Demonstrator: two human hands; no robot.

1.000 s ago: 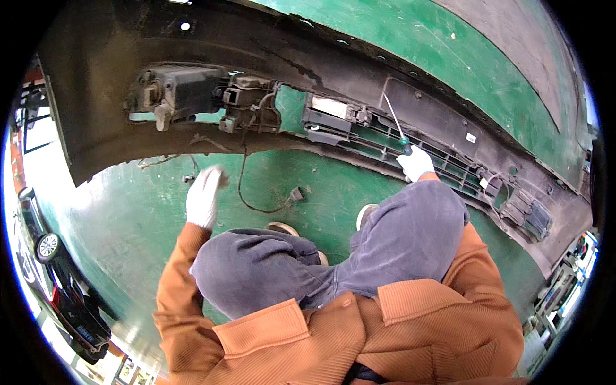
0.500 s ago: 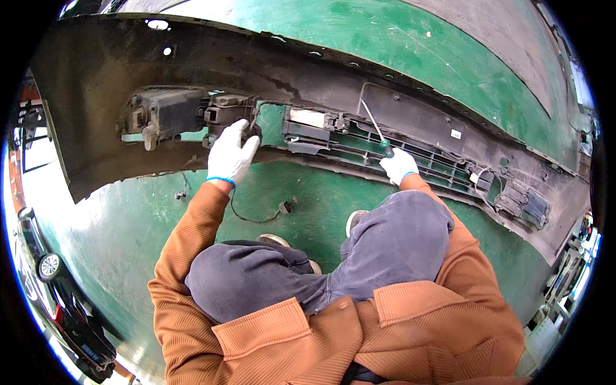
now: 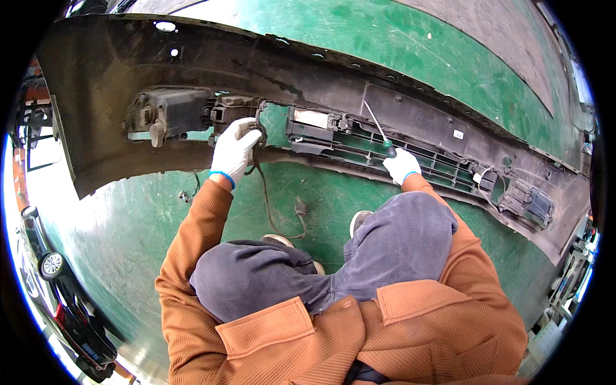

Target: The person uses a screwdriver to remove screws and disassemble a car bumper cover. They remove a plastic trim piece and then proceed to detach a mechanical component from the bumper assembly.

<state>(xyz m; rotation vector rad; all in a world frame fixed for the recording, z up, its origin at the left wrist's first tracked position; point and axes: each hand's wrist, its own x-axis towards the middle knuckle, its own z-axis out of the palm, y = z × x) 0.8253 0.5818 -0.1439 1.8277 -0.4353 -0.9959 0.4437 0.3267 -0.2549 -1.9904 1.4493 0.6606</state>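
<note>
A car bumper cover [image 3: 308,67] lies across the floor before me, its dark inner side up. My left hand [image 3: 236,147], in a white glove, is closed with thumb and fingertips on a dark wiring harness [image 3: 265,192] beside the bumper's left opening. The harness hangs over the near edge and ends in a plug [image 3: 300,208]. What exactly lies between the fingertips is partly hidden. My right hand [image 3: 403,165], also gloved, grips a screwdriver [image 3: 390,149] by its dark green handle, its shaft pointing up and away over the grille [image 3: 423,160].
A dark lamp unit [image 3: 173,110] is fitted in the bumper's left end, another [image 3: 527,204] at its right end. A small connector [image 3: 186,194] hangs below the near edge. Dark cars [image 3: 64,308] stand at far left on the green floor [image 3: 147,224].
The harness and its plug have swung right and now hang closer to my knees. My left hand has lowered slightly and its fingers have drawn together. The screwdriver stays in my right hand.
</note>
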